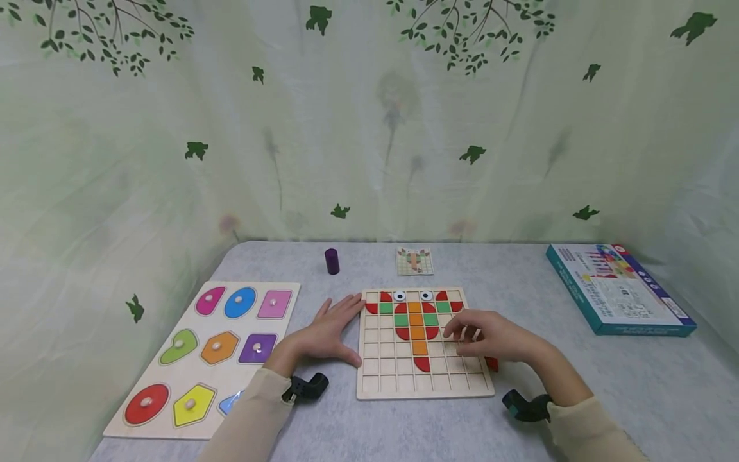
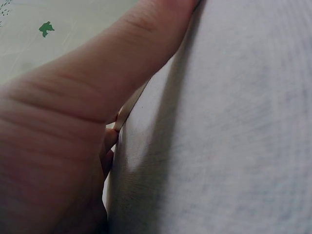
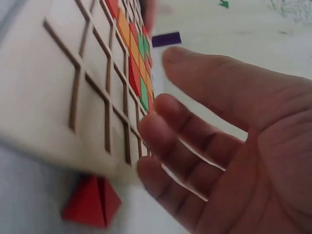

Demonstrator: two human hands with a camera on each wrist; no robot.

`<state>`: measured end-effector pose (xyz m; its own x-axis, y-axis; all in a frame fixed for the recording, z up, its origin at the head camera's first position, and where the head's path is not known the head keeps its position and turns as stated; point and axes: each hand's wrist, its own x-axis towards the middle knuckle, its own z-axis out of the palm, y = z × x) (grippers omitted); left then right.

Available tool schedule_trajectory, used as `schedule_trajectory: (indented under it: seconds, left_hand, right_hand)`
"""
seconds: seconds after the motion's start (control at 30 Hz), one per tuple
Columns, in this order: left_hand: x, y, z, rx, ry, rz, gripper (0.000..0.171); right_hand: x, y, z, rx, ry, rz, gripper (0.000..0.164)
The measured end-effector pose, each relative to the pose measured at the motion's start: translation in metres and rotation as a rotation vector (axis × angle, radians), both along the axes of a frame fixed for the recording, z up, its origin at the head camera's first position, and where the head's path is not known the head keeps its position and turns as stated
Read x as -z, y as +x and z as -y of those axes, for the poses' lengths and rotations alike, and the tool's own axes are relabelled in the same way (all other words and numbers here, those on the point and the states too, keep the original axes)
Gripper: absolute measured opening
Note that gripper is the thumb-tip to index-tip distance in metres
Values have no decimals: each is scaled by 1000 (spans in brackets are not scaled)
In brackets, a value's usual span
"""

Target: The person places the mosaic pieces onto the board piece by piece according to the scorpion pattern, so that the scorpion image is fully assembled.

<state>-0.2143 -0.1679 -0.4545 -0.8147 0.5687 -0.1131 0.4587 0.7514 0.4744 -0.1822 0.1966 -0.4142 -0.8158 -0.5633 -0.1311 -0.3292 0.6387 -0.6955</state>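
Observation:
A wooden grid board (image 1: 381, 385) lies on the table, with a figure of red, green and orange tiles (image 1: 417, 319) and two eye tiles set in its cells. My left hand (image 1: 326, 333) rests at the board's left edge, fingers straight and thumb spread, touching the rim. Over the right side of the board hovers my right hand (image 1: 491, 337), its fingers loosely bent. Nothing sits between thumb and fingers in the right wrist view. Red pieces (image 3: 92, 202) lie just off the board's right edge, partly hidden by the right hand in the head view.
A knobbed shape puzzle (image 1: 173, 375) lies to the left, partly under the left sleeve. Behind the board are a dark purple cylinder (image 1: 331, 261) and a small pattern card (image 1: 414, 262). A flat teal-sided box (image 1: 623, 295) lies at the back right.

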Motion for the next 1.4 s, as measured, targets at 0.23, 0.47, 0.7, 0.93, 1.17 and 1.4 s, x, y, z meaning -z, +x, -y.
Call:
schedule_trajectory:
  seconds: [0.23,0.47,0.7,0.93,1.17,1.4]
  left_hand:
    - [-1,0,-1,-3,-3,4,123]
    - [0,0,0,5,1,0,123]
    - [0,0,1,9,10,-4,123]
    - [-2,0,1,20,13,-13,122]
    - [-1,0,1,20,14,-11,123]
    - [-2,0,0,22,24,-9,122]
  right_hand:
    - [1,-5,-27,70,79,65,24]
    - [8,-10,-46,65,97,97,24]
    - [10,-10,-53,38,90,131,23]
    - [10,-9,-53,41,90,135,21]
    - [12,-11,-55,39,104,118,18]
    - [13,-12,-54,41,101,116,17]
